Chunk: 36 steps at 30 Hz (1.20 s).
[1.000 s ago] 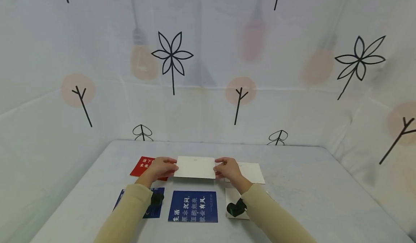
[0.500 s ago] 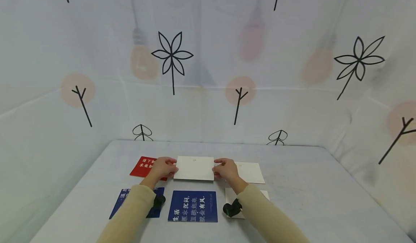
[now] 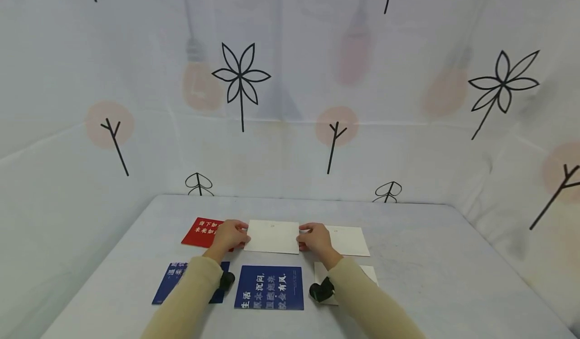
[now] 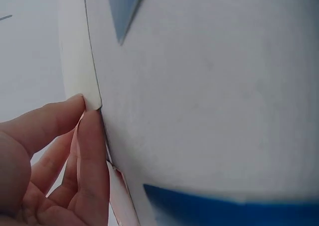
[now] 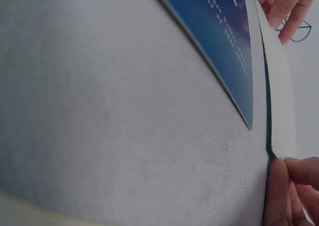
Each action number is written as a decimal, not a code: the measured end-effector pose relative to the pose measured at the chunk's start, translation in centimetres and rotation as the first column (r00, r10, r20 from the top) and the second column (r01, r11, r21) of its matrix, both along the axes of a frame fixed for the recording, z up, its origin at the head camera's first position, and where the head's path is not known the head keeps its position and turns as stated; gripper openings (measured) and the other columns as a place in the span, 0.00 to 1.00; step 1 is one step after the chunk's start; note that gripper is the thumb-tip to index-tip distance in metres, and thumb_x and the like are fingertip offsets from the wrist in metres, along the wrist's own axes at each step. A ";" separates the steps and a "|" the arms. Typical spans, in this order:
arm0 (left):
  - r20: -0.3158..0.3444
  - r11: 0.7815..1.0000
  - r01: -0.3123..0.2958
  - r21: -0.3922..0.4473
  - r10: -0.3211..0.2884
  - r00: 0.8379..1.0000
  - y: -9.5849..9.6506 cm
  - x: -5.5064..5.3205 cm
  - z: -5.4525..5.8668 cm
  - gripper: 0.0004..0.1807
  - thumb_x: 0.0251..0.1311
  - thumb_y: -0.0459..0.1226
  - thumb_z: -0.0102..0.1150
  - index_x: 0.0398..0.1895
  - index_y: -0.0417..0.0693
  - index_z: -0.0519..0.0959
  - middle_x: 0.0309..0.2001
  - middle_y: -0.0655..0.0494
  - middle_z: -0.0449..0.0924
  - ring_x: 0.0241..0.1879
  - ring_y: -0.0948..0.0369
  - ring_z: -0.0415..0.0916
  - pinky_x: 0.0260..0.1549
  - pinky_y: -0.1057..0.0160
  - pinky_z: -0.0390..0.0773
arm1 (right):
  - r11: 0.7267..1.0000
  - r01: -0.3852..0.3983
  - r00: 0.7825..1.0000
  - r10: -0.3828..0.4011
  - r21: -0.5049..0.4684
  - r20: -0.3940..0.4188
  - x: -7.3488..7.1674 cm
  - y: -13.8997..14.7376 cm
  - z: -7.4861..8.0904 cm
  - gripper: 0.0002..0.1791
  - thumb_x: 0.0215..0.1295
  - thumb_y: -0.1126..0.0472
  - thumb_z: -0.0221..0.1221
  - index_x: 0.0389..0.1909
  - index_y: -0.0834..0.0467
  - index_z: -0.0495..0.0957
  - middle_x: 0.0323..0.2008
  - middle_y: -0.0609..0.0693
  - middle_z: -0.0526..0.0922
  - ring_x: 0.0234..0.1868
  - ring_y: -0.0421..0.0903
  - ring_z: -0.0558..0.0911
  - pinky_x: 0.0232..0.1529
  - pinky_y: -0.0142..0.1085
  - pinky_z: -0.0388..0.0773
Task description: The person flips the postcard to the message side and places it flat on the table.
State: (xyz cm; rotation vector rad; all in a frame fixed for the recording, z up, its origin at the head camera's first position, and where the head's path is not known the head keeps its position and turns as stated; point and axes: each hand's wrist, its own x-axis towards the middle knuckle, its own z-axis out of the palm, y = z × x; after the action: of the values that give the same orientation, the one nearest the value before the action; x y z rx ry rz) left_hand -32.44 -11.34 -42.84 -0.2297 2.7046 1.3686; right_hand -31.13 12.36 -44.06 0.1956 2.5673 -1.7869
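A plain white card (image 3: 272,236) lies at the back middle of the table, between my two hands. My left hand (image 3: 228,235) pinches its left edge between thumb and fingers; the left wrist view has the thumb and index finger (image 4: 90,146) meeting at a near corner of the card (image 4: 77,61). At the opposite edge, my right hand (image 3: 317,238) pinches the card near its front right corner. In the right wrist view a thin dark green edge shows under the white card (image 5: 280,86). The card's underside is hidden.
Nearest in front lies a blue card (image 3: 269,287) with white writing. A red card (image 3: 201,233) and another blue card (image 3: 168,284) lie left, partly covered by hand and sleeve. Two more white cards lie right, one behind (image 3: 348,241), one in front (image 3: 320,272) under the arm.
The white card's front edge has come down, and the dark strip under it no longer shows in the head view. Both hands have shifted only slightly and keep their grip.
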 end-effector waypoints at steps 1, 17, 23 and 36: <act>0.000 1.000 -0.003 -0.010 0.003 1.000 0.0 0.0 0.0 0.20 0.49 0.33 0.67 0.48 0.40 0.78 0.30 0.51 0.76 0.22 0.60 0.76 0.21 0.65 0.75 | 1.000 -0.002 1.000 0.002 0.005 0.000 -0.1 0.0 0.0 0.17 0.52 0.73 0.62 0.45 0.70 0.77 0.25 0.56 0.78 0.17 0.42 0.79 0.21 0.32 0.79; 0.021 0.999 -0.009 -0.050 0.010 1.000 0.4 0.0 0.2 0.19 0.48 0.32 0.67 0.46 0.39 0.79 0.27 0.51 0.76 0.20 0.60 0.74 0.18 0.66 0.72 | 0.997 -0.007 0.999 0.003 0.078 0.051 -0.3 -0.2 0.0 0.15 0.53 0.72 0.62 0.43 0.69 0.78 0.19 0.52 0.79 0.16 0.39 0.77 0.20 0.30 0.78; 0.018 0.997 -0.004 -0.071 0.006 1.000 0.6 0.3 0.7 0.18 0.48 0.31 0.67 0.45 0.39 0.79 0.25 0.52 0.76 0.19 0.60 0.73 0.17 0.65 0.71 | 0.996 0.008 0.999 -0.013 0.091 0.053 -0.4 -0.4 0.1 0.14 0.52 0.73 0.62 0.42 0.69 0.78 0.19 0.53 0.78 0.16 0.40 0.78 0.21 0.31 0.78; 0.028 0.997 -0.015 -0.072 0.017 0.999 0.8 0.3 1.0 0.16 0.48 0.30 0.66 0.43 0.38 0.79 0.23 0.51 0.74 0.18 0.59 0.71 0.17 0.65 0.71 | 0.990 -0.001 0.999 -0.005 0.138 0.044 -0.6 -0.5 0.0 0.15 0.50 0.73 0.63 0.42 0.68 0.78 0.19 0.52 0.79 0.14 0.39 0.77 0.19 0.31 0.77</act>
State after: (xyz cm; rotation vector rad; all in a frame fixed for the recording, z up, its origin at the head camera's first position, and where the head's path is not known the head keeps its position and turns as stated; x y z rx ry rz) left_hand -32.10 -10.57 -41.80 -0.2754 2.7371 1.2634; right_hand -31.72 11.85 -44.10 0.2355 2.6614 -1.5870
